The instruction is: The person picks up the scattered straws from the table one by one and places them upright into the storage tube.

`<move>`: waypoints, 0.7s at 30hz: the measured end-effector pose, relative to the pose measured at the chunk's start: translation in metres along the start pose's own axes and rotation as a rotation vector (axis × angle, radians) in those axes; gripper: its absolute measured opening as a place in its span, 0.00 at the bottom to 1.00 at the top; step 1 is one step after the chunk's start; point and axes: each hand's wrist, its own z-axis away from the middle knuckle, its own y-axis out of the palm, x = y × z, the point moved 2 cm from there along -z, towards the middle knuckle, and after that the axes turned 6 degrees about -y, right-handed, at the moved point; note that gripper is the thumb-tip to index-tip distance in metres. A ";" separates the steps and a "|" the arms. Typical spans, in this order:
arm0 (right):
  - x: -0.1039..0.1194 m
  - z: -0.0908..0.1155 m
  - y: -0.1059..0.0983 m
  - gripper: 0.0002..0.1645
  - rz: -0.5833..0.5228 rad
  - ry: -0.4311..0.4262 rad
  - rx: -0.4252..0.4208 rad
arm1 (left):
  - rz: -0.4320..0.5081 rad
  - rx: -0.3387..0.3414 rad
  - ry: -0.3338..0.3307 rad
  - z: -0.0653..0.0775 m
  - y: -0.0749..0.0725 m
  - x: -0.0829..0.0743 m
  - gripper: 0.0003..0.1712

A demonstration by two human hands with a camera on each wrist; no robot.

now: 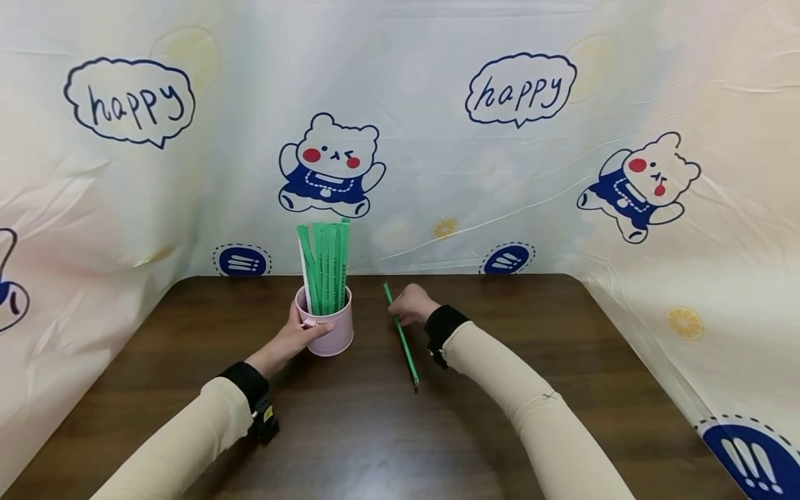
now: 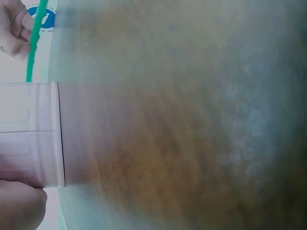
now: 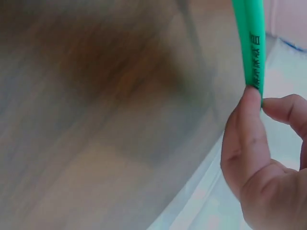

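Note:
On the dark wooden table, a pink cup with a handle holds several upright green strips that look like paper-wrapped straws. My left hand grips this cup from its left side, thumb across the front. In the left wrist view the cup wall shows close up beside my thumb. To the right of the cup, my right hand pinches one long green wrapped straw, which slants toward the near side. Dark print on this straw shows in the right wrist view, above my pinching fingertips.
A pale printed curtain with bears and speech bubbles hangs behind the table and along both sides. Black bands with small devices sit on both wrists, below cream sleeves.

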 end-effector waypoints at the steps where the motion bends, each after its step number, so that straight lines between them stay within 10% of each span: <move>1: 0.000 0.001 -0.005 0.05 -0.038 0.001 -0.004 | 0.000 -0.004 0.001 0.000 -0.001 0.000 0.64; 11: 0.013 0.000 -0.050 0.12 -0.240 -0.029 -0.068 | 0.016 -0.008 0.000 0.003 0.001 0.004 0.63; 21: 0.066 0.000 -0.088 0.26 -0.263 -0.250 -0.204 | 0.004 -0.003 -0.005 0.002 0.002 -0.002 0.63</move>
